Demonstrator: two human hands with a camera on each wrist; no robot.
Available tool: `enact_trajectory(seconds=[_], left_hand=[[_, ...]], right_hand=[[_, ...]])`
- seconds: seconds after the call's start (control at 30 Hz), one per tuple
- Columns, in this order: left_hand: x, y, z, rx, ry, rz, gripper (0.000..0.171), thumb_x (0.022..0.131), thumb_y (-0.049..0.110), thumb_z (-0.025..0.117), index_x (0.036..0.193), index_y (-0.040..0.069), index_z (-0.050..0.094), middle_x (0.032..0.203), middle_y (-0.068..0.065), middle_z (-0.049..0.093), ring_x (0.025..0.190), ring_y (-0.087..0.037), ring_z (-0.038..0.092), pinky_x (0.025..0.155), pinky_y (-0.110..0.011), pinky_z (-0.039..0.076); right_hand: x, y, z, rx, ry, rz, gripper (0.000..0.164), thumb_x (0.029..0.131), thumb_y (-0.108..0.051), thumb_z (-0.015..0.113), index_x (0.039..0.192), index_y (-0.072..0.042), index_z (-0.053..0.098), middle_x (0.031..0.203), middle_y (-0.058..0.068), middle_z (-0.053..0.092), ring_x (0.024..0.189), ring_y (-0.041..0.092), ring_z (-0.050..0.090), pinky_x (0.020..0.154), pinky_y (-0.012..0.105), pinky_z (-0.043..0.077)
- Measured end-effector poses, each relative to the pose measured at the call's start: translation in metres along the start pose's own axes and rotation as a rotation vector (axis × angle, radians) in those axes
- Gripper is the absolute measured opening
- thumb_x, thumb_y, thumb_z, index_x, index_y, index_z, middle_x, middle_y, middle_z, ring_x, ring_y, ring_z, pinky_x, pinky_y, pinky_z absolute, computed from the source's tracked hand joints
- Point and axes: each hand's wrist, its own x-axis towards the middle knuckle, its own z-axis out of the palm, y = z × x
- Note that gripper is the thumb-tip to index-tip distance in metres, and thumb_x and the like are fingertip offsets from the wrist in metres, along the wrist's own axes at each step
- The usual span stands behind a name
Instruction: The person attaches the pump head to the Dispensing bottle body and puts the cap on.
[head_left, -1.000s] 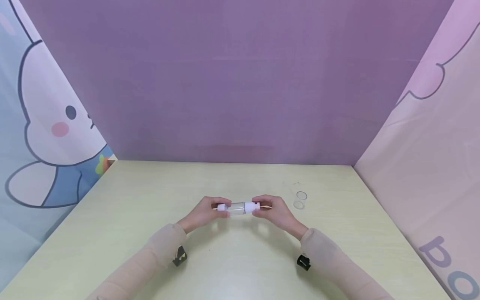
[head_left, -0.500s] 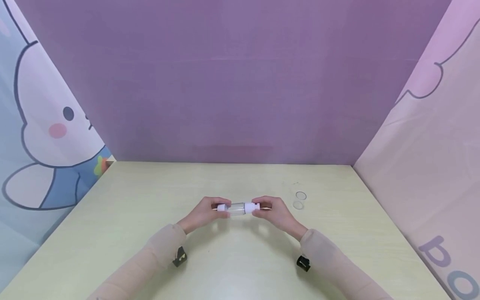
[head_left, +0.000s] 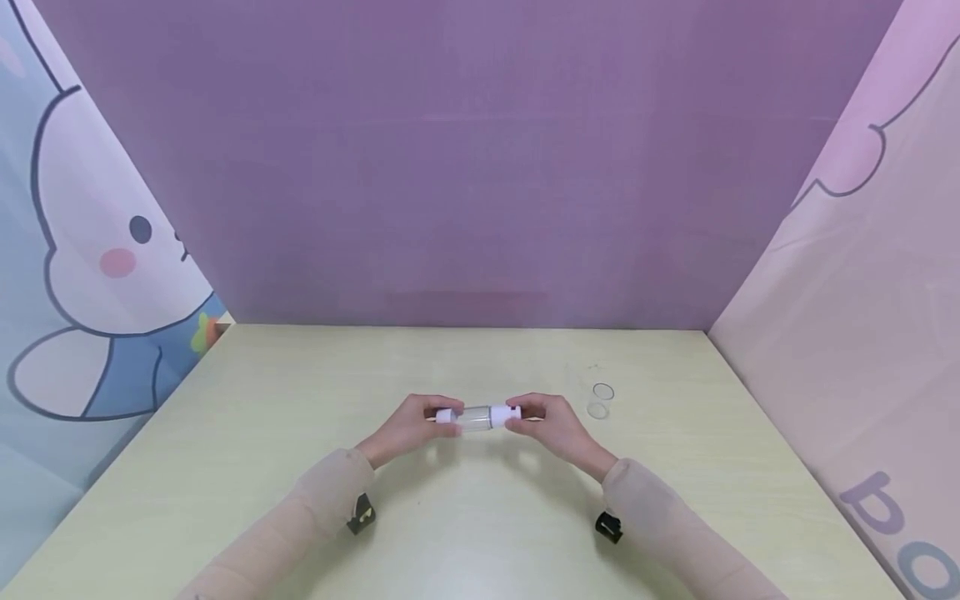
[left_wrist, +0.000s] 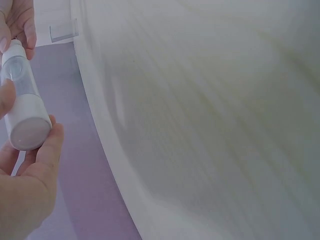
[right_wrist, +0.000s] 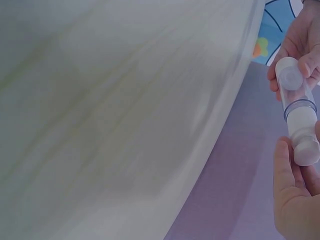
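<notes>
A small pump bottle (head_left: pixel 475 418) with a clear body, a white base and a white pump head lies sideways between both hands in the head view. My left hand (head_left: pixel 411 423) grips its white base (left_wrist: pixel 30 125), thumb on one side and fingers on the other. At the opposite end my right hand (head_left: pixel 551 423) pinches the white pump collar (right_wrist: pixel 302 122). A dark ring circles the joint between clear body and collar in the right wrist view. The bottle is held above the table, its shadow falling below.
A clear cylindrical cap (head_left: pixel 598 401) lies on the pale table (head_left: pixel 480 517) right of the right hand. Behind the table stands a purple panel (head_left: pixel 480 167). Printed cloths hang at both sides. Each wrist carries a small black device (head_left: pixel 608 527).
The hands and bottle hold nearly the same place and pose. Only a very slight shift of the whole view shows.
</notes>
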Motion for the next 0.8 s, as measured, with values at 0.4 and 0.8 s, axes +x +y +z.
enact_trajectory(seconds=[0.4, 0.8], left_hand=[[0.0015, -0.0054, -0.0004, 0.012, 0.000, -0.017, 0.038, 0.078, 0.020, 0.072, 0.115, 0.012, 0.064, 0.119, -0.008, 0.060, 0.099, -0.020, 0.058, 0.082, -0.033, 0.048], [-0.0012, -0.0032, -0.0010, 0.032, 0.014, -0.017, 0.037, 0.078, 0.019, 0.072, 0.114, 0.012, 0.064, 0.117, -0.008, 0.061, 0.097, -0.020, 0.058, 0.081, -0.033, 0.048]], right_hand=[[-0.0003, -0.0023, 0.0016, -0.045, 0.016, 0.009, 0.029, 0.080, -0.013, 0.070, 0.107, -0.005, 0.066, 0.098, 0.009, 0.067, 0.092, 0.021, 0.062, 0.076, 0.029, 0.052], [-0.0008, -0.0041, 0.0033, -0.040, 0.011, 0.035, 0.029, 0.081, -0.016, 0.069, 0.108, -0.005, 0.065, 0.101, 0.009, 0.067, 0.091, 0.019, 0.063, 0.077, 0.031, 0.052]])
